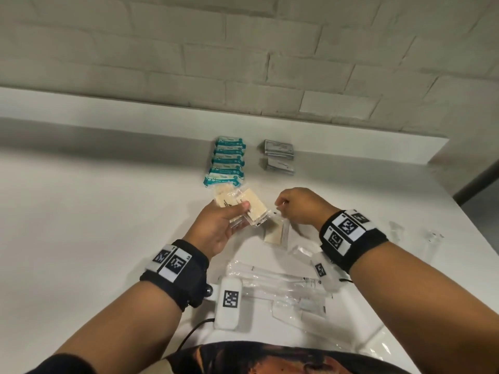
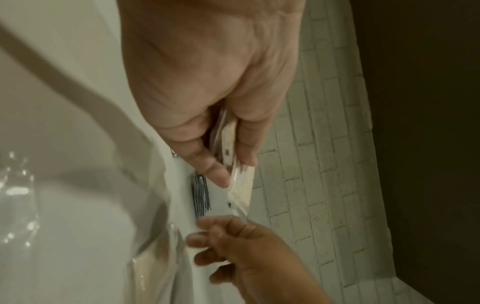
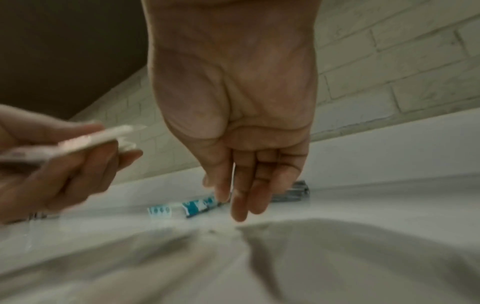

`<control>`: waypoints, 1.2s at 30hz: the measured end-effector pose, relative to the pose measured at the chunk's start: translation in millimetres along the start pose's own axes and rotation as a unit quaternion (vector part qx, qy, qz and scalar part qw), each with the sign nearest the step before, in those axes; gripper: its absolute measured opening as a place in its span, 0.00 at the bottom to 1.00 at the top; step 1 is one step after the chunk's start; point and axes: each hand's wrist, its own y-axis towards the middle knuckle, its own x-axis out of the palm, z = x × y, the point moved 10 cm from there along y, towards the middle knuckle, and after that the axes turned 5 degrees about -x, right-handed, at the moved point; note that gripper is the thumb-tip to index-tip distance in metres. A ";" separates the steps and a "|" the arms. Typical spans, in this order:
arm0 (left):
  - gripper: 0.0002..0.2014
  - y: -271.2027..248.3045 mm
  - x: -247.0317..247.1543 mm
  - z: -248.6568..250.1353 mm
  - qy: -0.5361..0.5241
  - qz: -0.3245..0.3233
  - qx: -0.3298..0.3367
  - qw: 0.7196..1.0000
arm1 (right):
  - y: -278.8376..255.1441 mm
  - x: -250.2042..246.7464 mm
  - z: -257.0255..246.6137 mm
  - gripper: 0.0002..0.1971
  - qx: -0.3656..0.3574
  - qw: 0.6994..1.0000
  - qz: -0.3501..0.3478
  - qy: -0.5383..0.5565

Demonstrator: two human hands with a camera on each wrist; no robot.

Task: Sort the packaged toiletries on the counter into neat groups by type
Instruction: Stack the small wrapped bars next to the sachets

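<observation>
The left hand holds a small fan of beige packets above the white desk, thumb pressed on top and fingers curled beneath, as the left wrist view also shows. The right hand hovers just beside it, its fingertips pinching the top edge of another clear-wrapped beige packet whose lower end lies on the desk; in the right wrist view the fingers point downward and close together, and the wrapper between them is barely visible.

Toward the wall, a row of teal-and-white packets lies overlapping in a column, its nearest end just beyond the held fan. To the right of that row, apart from it, sit two small stacks of grey sachets, one behind the other.

Near the person, between the forearms, long clear wrappers lie spread on the desk, and a few more clear wrapped items lie to the far right. Both wrists wear black bands with printed square markers.
</observation>
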 end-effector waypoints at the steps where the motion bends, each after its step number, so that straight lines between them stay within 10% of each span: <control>1: 0.21 -0.1 -3.2 0.5 0.005 0.005 0.003 1.000 | -0.8 -8.4 -3.2 0.10 0.000 0.999 0.027 0.046; 4: 0.21 0.0 -4.5 -1.0 0.010 0.013 0.002 1.000 | -11.6 -22.0 -18.6 0.09 -0.009 0.969 0.043 0.244; 8: 0.18 2.1 7.8 -2.0 0.009 -0.008 0.004 1.000 | -27.9 -16.7 -38.9 0.07 -0.038 0.967 -0.015 0.253; 14: 0.21 3.7 15.7 -9.9 -0.013 0.005 -0.057 0.998 | -42.1 -59.3 -23.2 0.08 -0.063 0.947 0.142 0.281; 20: 0.09 -3.8 37.5 -14.7 -0.052 -0.055 -0.113 0.991 | -67.9 -74.3 -60.6 0.03 -0.253 0.945 0.207 0.015; 26: 0.13 -1.7 35.1 13.9 -0.019 -0.032 0.027 0.999 | -56.0 -50.1 -24.0 0.08 -0.049 0.937 0.123 0.322; 36: 0.15 -10.6 37.6 23.1 0.057 -0.027 0.088 0.994 | -55.7 -42.9 -33.6 0.04 -0.049 0.955 0.078 0.281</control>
